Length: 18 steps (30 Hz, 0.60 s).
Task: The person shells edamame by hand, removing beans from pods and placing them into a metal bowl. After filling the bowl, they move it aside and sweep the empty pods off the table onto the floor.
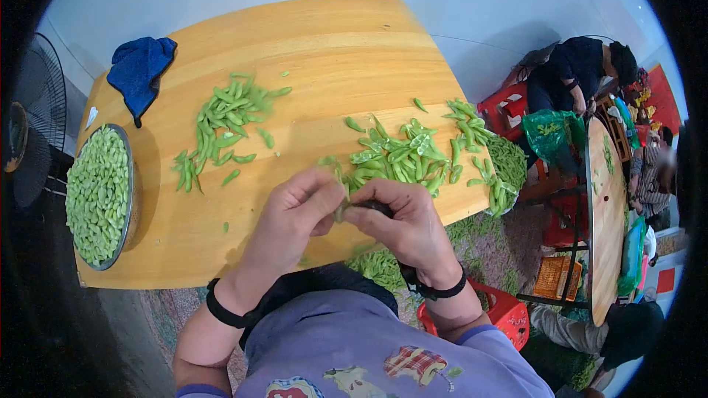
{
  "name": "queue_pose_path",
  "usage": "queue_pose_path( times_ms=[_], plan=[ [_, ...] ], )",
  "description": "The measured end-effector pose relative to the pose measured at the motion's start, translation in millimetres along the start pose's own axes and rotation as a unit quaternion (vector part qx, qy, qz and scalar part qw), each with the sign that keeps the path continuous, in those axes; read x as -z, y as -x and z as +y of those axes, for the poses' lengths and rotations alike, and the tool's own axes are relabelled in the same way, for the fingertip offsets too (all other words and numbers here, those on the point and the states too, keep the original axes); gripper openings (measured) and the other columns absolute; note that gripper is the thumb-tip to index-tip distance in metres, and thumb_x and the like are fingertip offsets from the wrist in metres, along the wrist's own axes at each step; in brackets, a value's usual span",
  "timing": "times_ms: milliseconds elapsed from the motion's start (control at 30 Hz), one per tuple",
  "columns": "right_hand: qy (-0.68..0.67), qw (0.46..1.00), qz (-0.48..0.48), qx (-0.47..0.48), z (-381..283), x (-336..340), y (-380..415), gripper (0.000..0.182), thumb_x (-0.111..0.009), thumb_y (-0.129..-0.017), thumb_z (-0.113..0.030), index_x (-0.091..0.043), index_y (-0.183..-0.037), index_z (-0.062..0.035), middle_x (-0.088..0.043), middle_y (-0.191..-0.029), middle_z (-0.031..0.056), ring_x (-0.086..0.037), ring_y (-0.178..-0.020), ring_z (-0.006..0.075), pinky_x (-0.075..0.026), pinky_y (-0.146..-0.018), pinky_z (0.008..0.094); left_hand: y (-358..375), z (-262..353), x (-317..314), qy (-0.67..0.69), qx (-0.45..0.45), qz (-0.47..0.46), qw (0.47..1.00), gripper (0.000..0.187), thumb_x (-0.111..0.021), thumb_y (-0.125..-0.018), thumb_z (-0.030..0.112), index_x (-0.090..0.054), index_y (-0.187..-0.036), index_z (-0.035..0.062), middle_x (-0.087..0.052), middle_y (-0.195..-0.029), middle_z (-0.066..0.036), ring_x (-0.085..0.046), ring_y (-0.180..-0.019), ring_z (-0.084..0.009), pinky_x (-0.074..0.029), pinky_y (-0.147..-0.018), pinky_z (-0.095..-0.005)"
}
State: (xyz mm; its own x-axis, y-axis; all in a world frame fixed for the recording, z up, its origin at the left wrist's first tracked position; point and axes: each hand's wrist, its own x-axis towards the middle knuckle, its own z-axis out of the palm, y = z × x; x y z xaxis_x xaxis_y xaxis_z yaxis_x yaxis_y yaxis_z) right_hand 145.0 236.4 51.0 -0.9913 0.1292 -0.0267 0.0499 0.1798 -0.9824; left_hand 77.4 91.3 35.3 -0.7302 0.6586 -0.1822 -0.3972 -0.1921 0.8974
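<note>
Both my hands meet over the front of the wooden table. My left hand is closed on a green edamame pod, which is slightly blurred. Pressed close against it, my right hand is closed around a small dark object whose kind I cannot make out. Just beyond my right hand lies a heap of edamame pods, some looking split. Another group of pods lies farther left. At the table's left end a metal bowl is heaped with shelled green beans.
A blue cloth lies at the table's far left corner, with a fan beyond the left end. More pods hang over the right edge. A red stool stands at right. Other people sit around a second table.
</note>
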Motion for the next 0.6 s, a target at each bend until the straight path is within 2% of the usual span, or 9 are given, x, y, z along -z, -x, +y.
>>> queue_pose_path(
  times_ms=[67,133,267,333,367,467,500,567,600],
  plan=[
    [0.009,1.0,0.015,0.025,1.6,-3.0,-1.1,0.011,-0.063,-0.075,-0.007,-0.058,-0.078,0.0026,-0.05,-0.058,0.0055,-0.045,-0.051,0.0096,-0.036,-0.046,0.0249,-2.6,-2.1,1.0,0.071,0.036,0.001,0.997,0.007,-0.053,-0.087,0.014,-0.051,-0.083,0.0088,-0.043,-0.066,0.007,-0.036,-0.054,-0.0013,-0.025,-0.044,-0.0177],
    [0.123,0.986,0.067,0.087,1.2,-7.9,1.5,0.011,-0.063,-0.074,-0.006,-0.058,-0.079,0.0024,-0.054,-0.061,0.0057,-0.046,-0.052,0.0087,-0.037,-0.047,0.024,-1.8,-5.6,-5.3,0.106,0.04,0.028,0.993,0.005,-0.052,-0.087,0.014,-0.051,-0.085,0.0097,-0.044,-0.068,0.007,-0.037,-0.055,-0.0012,-0.026,-0.044,-0.0175],
    [0.117,0.985,0.078,0.101,6.5,-11.2,-0.4,0.011,-0.064,-0.074,-0.004,-0.059,-0.08,0.0023,-0.055,-0.063,0.0062,-0.047,-0.053,0.0084,-0.038,-0.048,0.0238,-0.6,-23.6,-5.9,0.221,0.017,0.042,0.974,0.002,-0.05,-0.088,0.013,-0.051,-0.089,0.0116,-0.048,-0.074,0.006,-0.041,-0.061,-0.0016,-0.031,-0.049,-0.0174],
    [-0.137,0.988,0.053,-0.039,1.3,-10.1,-3.0,0.01,-0.064,-0.073,-0.003,-0.059,-0.079,0.0026,-0.053,-0.061,0.0089,-0.05,-0.052,0.0131,-0.039,-0.047,0.0246,1.9,-28.4,-6.1,0.241,0.0,0.031,0.97,0.003,-0.049,-0.089,0.014,-0.05,-0.09,0.0115,-0.051,-0.078,0.005,-0.045,-0.064,-0.003,-0.034,-0.051,-0.0174],
    [-0.137,0.989,0.05,-0.038,3.4,-11.4,-4.6,0.01,-0.064,-0.073,-0.003,-0.059,-0.079,0.0026,-0.053,-0.061,0.0089,-0.05,-0.052,0.0131,-0.039,-0.047,0.0246,1.9,-29.3,-6.4,0.26,-0.016,0.017,0.965,0.005,-0.048,-0.09,0.015,-0.049,-0.092,0.0114,-0.053,-0.083,0.003,-0.049,-0.068,-0.0045,-0.036,-0.053,-0.0174],
    [0.141,0.977,0.09,0.13,7.6,-16.3,-4.9,0.013,-0.063,-0.071,0.0,-0.057,-0.083,0.0016,-0.053,-0.064,0.0117,-0.053,-0.054,0.0197,-0.04,-0.046,0.0277,-2.1,-28.1,-9.6,0.236,0.01,0.038,0.971,0.005,-0.045,-0.09,0.014,-0.049,-0.092,0.011,-0.053,-0.083,0.003,-0.049,-0.068,-0.0056,-0.039,-0.054,-0.018],
    [0.141,0.977,0.089,0.136,5.9,-17.5,-4.5,0.013,-0.063,-0.071,0.0,-0.057,-0.083,0.0016,-0.053,-0.064,0.0117,-0.053,-0.054,0.0197,-0.04,-0.046,0.0277,-2.0,-26.9,-11.6,0.234,0.004,0.039,0.971,0.005,-0.045,-0.09,0.014,-0.049,-0.092,0.011,-0.053,-0.083,0.003,-0.049,-0.068,-0.0056,-0.039,-0.054,-0.018],
    [0.263,0.932,0.106,0.223,4.2,-22.8,-3.9,0.016,-0.062,-0.069,0.002,-0.056,-0.084,0.0,-0.052,-0.066,0.0135,-0.054,-0.054,0.027,-0.042,-0.047,0.0321,2.7,-22.6,-13.0,0.169,0.023,0.081,0.982,0.008,-0.043,-0.09,0.012,-0.049,-0.095,0.0105,-0.052,-0.083,0.002,-0.049,-0.069,-0.0064,-0.043,-0.058,-0.0188],
    [0.249,0.935,0.113,0.225,4.0,-25.7,-3.4,0.016,-0.061,-0.068,0.003,-0.055,-0.082,-0.001,-0.05,-0.066,0.0142,-0.053,-0.056,0.0315,-0.042,-0.047,0.0353,4.7,-13.1,-10.9,0.197,0.053,0.072,0.976,0.011,-0.043,-0.089,0.01,-0.049,-0.098,0.0097,-0.052,-0.082,0.002,-0.048,-0.069,-0.0059,-0.043,-0.057,-0.0186]
  ],
)
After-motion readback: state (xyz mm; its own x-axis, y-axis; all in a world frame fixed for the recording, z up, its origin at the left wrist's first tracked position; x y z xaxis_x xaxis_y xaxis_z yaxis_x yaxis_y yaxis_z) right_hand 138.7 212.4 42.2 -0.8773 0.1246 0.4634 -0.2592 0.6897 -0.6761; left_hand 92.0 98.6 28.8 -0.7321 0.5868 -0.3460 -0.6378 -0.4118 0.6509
